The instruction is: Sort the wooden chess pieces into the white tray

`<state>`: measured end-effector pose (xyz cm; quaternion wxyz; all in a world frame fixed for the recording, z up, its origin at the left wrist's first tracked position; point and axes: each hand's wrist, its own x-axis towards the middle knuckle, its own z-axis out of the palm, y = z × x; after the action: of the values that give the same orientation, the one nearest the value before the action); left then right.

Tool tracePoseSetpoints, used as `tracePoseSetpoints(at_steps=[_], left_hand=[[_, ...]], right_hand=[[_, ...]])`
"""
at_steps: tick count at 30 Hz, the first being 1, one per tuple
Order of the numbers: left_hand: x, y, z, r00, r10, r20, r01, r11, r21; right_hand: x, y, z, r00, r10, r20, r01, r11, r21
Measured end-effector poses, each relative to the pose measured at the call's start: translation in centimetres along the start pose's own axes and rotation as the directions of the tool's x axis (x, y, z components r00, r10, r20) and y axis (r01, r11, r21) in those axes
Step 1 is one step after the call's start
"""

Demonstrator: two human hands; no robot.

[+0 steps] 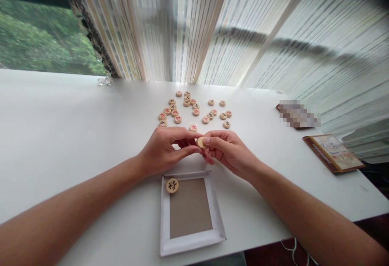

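Between my two hands is a round wooden Chinese chess piece (201,142), its blank side showing. The fingers and thumb of my left hand (170,148) pinch it from the left. My right hand (227,150) grips it from the right, thumb on top. Just below, a shallow white box tray (217,213) with a grey-brown bottom lies on the table. One chess piece with a black character (172,185) sits in its upper left corner. A red-marked piece (193,128) lies right behind my hands.
Several more chess pieces with red or black characters (178,119) are scattered on the white table (91,124). At the right lie a brown-edged box (332,152) and a blurred-out item (298,114). A striped curtain (182,27) hangs behind, and a small clear object (105,81) stands near the window.
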<state>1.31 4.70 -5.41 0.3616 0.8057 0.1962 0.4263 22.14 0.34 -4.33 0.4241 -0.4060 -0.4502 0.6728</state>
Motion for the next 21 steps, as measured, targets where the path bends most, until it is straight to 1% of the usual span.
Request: tracePoseSetpoints(at_steps=[5, 9, 14, 21], left_hand=[[-0.04, -0.03, -0.05, 0.999, -0.034, -0.011, 0.034, 0.999, 0.024], [-0.07, -0.13, -0.15, 0.999, -0.044, -0.01, 0.044, 0.998, 0.033], [-0.13, -0.19, -0.03, 0.998, -0.06, -0.036, 0.06, 0.998, -0.01], [-0.22, -0.33, 0.22, 0.996, -0.085, -0.039, 0.081, 0.991, -0.102]], right_hand=[[-0.1, 0.02, 0.04, 0.999, 0.002, 0.043, -0.001, 0.999, -0.046], [-0.11, -0.1, -0.01, 0.999, 0.023, 0.045, -0.021, 0.999, -0.035], [-0.04, -0.38, -0.29, 0.998, 0.011, 0.062, -0.01, 1.0, -0.013], [0.03, -0.41, -0.43, 0.999, -0.048, 0.022, 0.048, 0.999, -0.011]])
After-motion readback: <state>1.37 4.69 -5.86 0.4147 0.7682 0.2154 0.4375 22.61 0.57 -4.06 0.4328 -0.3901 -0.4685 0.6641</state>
